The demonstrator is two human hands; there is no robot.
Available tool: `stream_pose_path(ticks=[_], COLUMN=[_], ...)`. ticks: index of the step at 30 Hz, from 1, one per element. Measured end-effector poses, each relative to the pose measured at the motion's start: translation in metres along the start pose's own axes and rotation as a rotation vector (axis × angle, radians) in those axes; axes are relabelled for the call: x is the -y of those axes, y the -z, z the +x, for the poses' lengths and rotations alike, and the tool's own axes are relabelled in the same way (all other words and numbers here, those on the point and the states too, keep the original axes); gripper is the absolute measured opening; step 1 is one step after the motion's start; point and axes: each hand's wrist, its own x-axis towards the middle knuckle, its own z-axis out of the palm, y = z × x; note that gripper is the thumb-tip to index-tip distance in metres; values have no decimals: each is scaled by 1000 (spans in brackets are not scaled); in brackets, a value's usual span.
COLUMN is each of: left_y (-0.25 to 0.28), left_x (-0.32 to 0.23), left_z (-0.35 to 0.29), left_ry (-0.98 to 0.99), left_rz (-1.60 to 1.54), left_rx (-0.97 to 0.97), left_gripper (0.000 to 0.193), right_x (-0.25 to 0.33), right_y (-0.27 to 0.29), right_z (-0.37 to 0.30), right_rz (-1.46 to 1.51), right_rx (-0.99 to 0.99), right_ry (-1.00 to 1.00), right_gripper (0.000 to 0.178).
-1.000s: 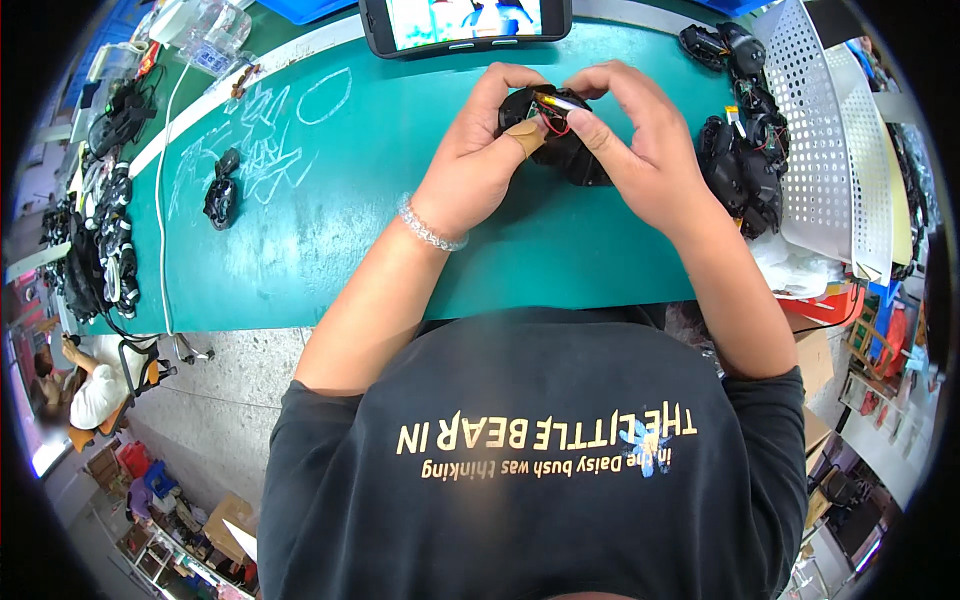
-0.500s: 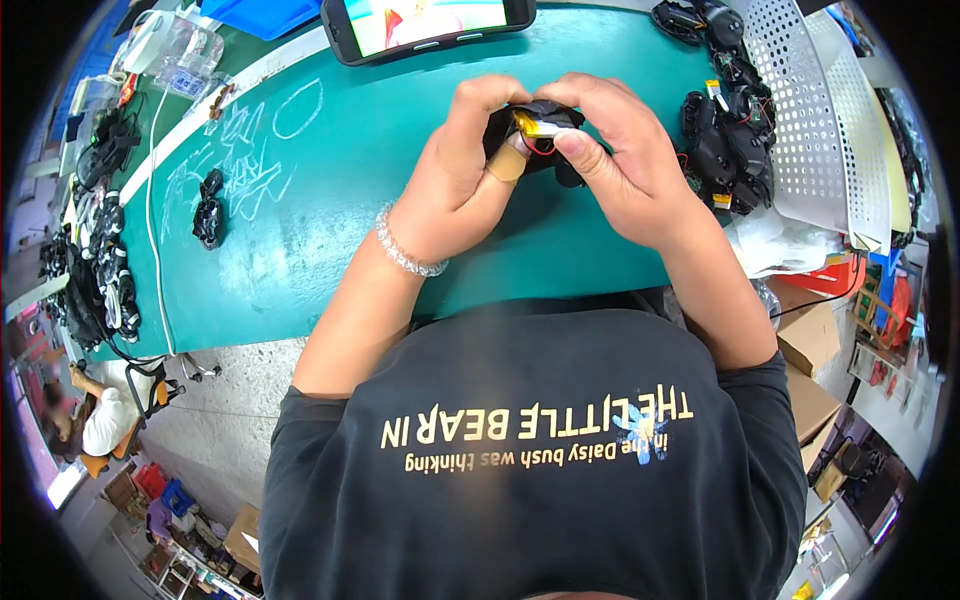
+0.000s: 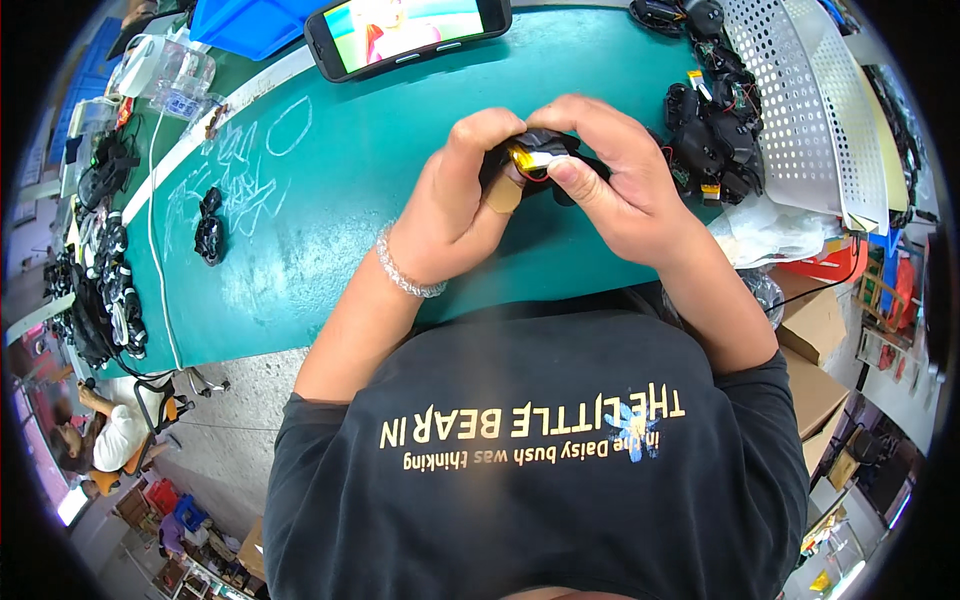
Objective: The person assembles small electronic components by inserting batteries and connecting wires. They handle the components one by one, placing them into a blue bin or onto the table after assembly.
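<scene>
A small black plastic device point(image 3: 550, 141) is held up between my two hands over the green table. My left hand point(image 3: 452, 205) is closed around its left side, with a tan bandage point(image 3: 504, 194) on the thumb. My right hand point(image 3: 628, 190) grips the right side, its thumb tip pressing near a small yellow and silver battery point(image 3: 527, 158) on the device. A bit of red wire shows beneath the battery. My fingers hide much of the device's far side.
A phone point(image 3: 408, 57) with a lit screen stands at the table's far edge. Several similar black parts point(image 3: 712, 140) lie at right, beside a white perforated basket point(image 3: 790, 110). A dark bundle point(image 3: 209, 228) and a white cable point(image 3: 152, 215) lie left. Another person point(image 3: 120, 437) sits far left.
Both hands and the device sit slightly lower in the picture, and the surroundings have shifted a little too. My grip on the device looks the same.
</scene>
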Motion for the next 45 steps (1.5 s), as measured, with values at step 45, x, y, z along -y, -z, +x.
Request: stream_pose_path(ticks=[45], left_y=[123], left_x=[1], left_z=[-92], left_ry=[869], left_rz=[-652], left_rx=[-898], left_gripper=[28], right_x=[-102], right_y=[365], right_z=[-6], right_rz=[-1231], right_rx=[280], right_ry=[-722], right_gripper=[56])
